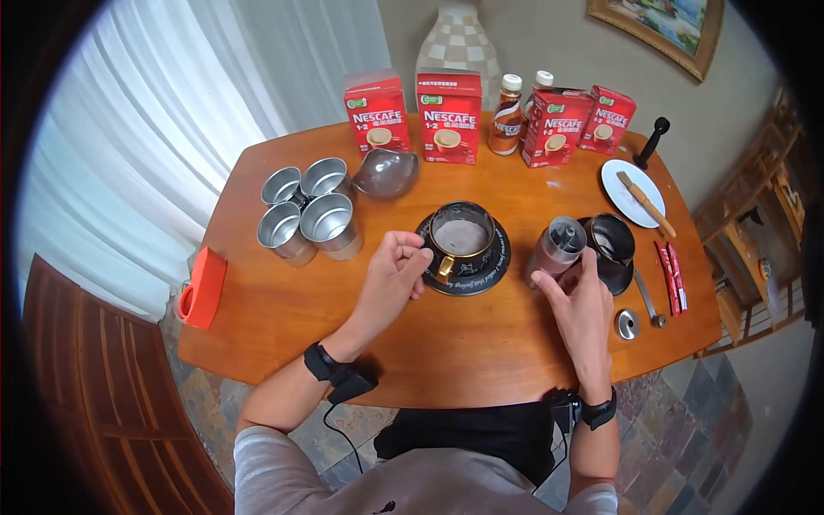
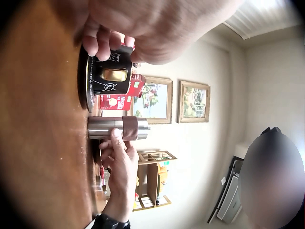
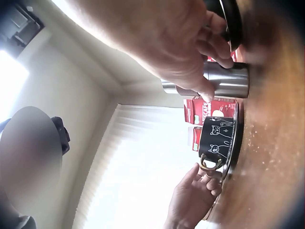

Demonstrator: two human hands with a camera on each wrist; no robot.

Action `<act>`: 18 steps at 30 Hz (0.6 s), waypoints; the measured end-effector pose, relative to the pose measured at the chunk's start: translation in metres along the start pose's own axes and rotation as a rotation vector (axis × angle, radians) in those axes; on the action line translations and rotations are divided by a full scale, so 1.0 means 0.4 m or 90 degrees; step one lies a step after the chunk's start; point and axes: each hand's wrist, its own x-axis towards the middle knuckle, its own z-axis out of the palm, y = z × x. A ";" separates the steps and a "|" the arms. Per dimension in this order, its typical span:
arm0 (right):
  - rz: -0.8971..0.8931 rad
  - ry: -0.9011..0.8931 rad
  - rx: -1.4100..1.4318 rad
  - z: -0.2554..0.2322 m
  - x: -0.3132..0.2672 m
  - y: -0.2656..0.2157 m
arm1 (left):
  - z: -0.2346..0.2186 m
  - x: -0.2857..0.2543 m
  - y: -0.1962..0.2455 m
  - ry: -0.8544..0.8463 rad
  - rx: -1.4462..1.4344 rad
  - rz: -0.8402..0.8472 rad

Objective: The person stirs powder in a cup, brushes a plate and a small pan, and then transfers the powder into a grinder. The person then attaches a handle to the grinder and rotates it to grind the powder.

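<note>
While the right hand [image 1: 582, 311] grips a grinder [image 1: 548, 256], the left [image 1: 396, 275] seems half-curled.

Background items noted.
A framed painting [image 1: 663, 22] is wall-mounted; a checkered vase [image 1: 457, 51] is seen behind red boxes [image 1: 449, 124].

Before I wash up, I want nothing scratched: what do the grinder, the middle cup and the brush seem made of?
Grinder: metal, likely stainless steel, with silvery sheen; its ridged brown band may be rubber or silicone.
Middle cup: probably glazed ceramic, given its smooth black face; ring handle shiny gold, perhaps plated.
Brush: shaft looks wooden, being warm tan; bristles too small to tell.
</note>
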 end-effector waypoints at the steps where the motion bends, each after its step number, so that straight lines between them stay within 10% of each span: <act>1: 0.000 0.003 -0.005 -0.001 0.000 0.004 | -0.001 0.000 -0.003 -0.005 0.005 0.002; 6: -0.037 0.016 0.032 -0.058 -0.013 0.030 | -0.007 0.003 -0.020 -0.001 -0.021 0.005; 12: -0.014 0.326 0.005 -0.158 0.039 0.133 | -0.003 0.006 -0.020 0.000 -0.019 -0.016; 18: 0.026 0.157 0.106 -0.158 0.058 0.149 | -0.005 0.005 -0.022 -0.022 0.032 0.003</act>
